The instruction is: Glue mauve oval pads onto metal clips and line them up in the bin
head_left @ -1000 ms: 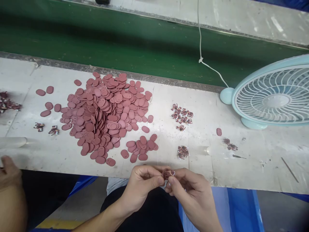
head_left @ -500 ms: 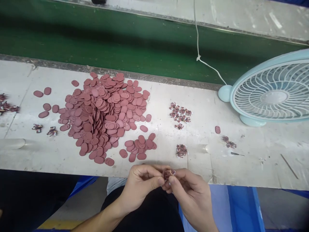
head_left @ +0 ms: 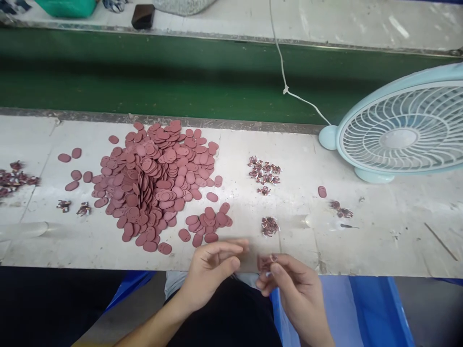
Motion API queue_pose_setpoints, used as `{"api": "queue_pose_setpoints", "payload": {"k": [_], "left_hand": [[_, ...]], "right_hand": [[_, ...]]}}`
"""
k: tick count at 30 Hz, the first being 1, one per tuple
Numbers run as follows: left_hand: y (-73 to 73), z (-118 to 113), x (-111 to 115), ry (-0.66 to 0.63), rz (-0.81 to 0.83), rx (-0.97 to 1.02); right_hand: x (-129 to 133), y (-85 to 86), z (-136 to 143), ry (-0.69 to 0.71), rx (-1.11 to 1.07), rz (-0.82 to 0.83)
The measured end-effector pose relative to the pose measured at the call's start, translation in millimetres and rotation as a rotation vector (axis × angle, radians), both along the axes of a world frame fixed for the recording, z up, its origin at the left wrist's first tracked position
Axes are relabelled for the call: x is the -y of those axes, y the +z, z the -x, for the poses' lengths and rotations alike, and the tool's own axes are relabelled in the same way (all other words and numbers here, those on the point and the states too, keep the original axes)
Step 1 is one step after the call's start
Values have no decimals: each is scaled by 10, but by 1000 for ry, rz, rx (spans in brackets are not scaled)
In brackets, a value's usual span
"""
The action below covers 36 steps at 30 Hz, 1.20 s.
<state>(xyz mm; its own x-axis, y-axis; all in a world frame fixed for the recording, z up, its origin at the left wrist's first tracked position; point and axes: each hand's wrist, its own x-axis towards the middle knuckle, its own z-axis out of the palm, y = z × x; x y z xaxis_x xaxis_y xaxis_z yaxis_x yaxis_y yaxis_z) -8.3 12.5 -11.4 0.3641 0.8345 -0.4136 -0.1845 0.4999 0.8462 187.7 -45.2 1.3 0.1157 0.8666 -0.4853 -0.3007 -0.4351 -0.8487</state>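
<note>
At the table's front edge my right hand (head_left: 298, 286) pinches a small dark brown figure (head_left: 266, 263) with white bits between thumb and fingertips; it is blurred. My left hand (head_left: 213, 270) is apart from it, fingers stretched out and thumb separate, with nothing seen in it. Beyond the left hand lies a small group of reddish oval discs (head_left: 208, 222), beside a large heap of the same discs (head_left: 155, 178). A tight clump of brown pieces (head_left: 269, 226) lies just past my right hand, and several similar small figures (head_left: 264, 172) are spread farther back.
A light blue fan (head_left: 401, 130) stands at the right, its white cord (head_left: 284, 72) running up over the green wall (head_left: 217, 72). More brown figures (head_left: 18, 180) lie far left, near a clear tube (head_left: 23, 230). A thin dark tool (head_left: 349, 226) lies right. A blue bin (head_left: 376, 308) sits below.
My hands have moved apart; the left has let go of the small figure, which stays in the right. The view has tilted up slightly, showing more of the far shelf.
</note>
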Motion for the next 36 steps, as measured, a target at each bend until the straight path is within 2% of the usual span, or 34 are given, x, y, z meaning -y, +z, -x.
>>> {"api": "queue_pose_setpoints", "payload": {"k": [3,5,6,9,11,14,18,20,23,25,28,33,36], "left_hand": [[78,137,-312,-101,-383,-483],[109,158,-558,-187,-693,-812],[119,140,-671,-246,-784,-958],[140,8,-916,-411,-837,-1279],[150,-80,-1005,-481,-807,-1357],[154,-141,-1094,-519,-742,-1337],[182,-152,-1169,-515,-660,-1226],[238,-160,-1158,-457,-663,-1117],[373,-170,-1079,-254,-567,-891],[464,-163,-1007,-164,-450,-722],[530,-122,-900,-156,-344,-547],[421,4,-749,-43,-251,-349],[351,59,-691,-23,-188,-248]], "right_hand": [[280,-137,-321,-162,14,-45],[508,-237,-561,-280,92,-64],[629,-289,-674,-331,146,-58],[1002,-469,-946,-415,356,16],[1230,-625,-1047,-394,525,105],[1487,-938,-1082,-319,678,238],[1616,-1443,-999,-182,757,326],[1611,-1670,-948,-107,812,352],[1575,-1912,-903,-24,898,406],[1550,-2001,-898,21,948,441],[1516,-2054,-913,78,1005,476],[1456,-2055,-925,149,1058,500],[1419,-2044,-918,173,1074,501]]}}
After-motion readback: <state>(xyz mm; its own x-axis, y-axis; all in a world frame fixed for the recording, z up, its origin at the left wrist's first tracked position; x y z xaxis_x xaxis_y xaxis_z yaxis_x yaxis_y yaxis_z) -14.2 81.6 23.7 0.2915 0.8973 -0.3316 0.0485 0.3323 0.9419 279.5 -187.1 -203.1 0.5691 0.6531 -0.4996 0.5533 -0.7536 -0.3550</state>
